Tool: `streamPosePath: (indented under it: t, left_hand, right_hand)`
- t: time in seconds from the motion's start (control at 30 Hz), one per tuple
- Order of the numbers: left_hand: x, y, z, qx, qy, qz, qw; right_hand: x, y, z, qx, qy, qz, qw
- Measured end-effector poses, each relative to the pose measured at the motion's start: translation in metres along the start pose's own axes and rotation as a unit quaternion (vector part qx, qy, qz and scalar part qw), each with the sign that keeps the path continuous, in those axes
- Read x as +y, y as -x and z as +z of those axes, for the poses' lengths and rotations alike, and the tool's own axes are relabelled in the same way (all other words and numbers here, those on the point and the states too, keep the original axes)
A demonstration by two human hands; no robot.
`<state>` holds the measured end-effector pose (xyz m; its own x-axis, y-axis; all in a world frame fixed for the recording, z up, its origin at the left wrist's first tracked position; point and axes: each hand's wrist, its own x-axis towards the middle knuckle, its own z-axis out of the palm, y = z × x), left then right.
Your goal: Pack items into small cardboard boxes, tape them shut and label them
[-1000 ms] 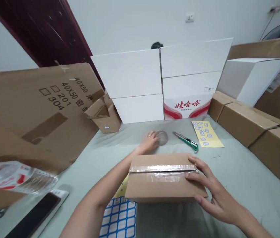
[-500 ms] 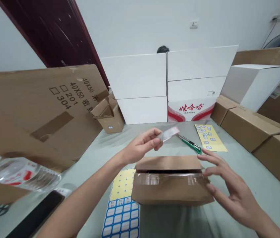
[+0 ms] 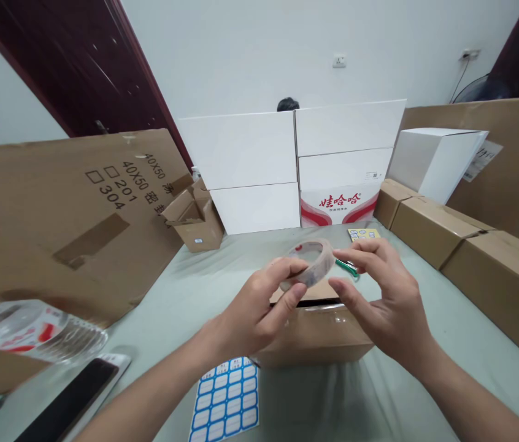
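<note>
Head view: left hand (image 3: 257,301) pinches the tape roll (image 3: 322,265); right hand (image 3: 388,294) (fingers parted) at its edge

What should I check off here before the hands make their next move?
1. Tape roll held: ok, gripped by the left hand.
2. Right hand free of other things: ok, thumb and fingers apart beside the roll.
3. Tape's loose end found: cannot tell.
4. Top of the small box fully closed: not ok, a dark gap shows.
5. Knife lying out of the hands: ok, beyond the box.
6. Phone apart from the box: ok, off to the left.
</note>
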<state>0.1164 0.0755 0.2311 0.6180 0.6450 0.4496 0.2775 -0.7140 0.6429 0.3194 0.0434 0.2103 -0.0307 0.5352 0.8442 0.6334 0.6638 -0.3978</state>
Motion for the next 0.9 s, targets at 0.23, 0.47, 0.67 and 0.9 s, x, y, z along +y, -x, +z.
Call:
streamPosePath:
  t: [0.23, 0.47, 0.67, 0.9]
  left_hand:
    - [0.008, 0.005, 0.009, 0.077, -0.184, 0.131, 0.971]
    - [0.022, 0.021, -0.015, 0.059, -0.198, 0.124, 0.971]
    - [0.034, 0.043, -0.033, -0.111, -0.095, -0.151, 0.978]
    - [0.007, 0.038, -0.023, -0.137, 0.023, -0.304, 0.942]
  right_hand:
    - [-0.011, -0.003, 0.005, 0.036, 0.009, -0.003, 0.999]
    - [-0.010, -0.003, 0.003, -0.097, -0.173, 0.143, 0.970]
    - [-0.001, 0.018, -0.003, -0.227, -0.230, 0.262, 0.910]
    - [0.038, 0.007, 0.013, -0.340, -0.175, 0.401, 0.832]
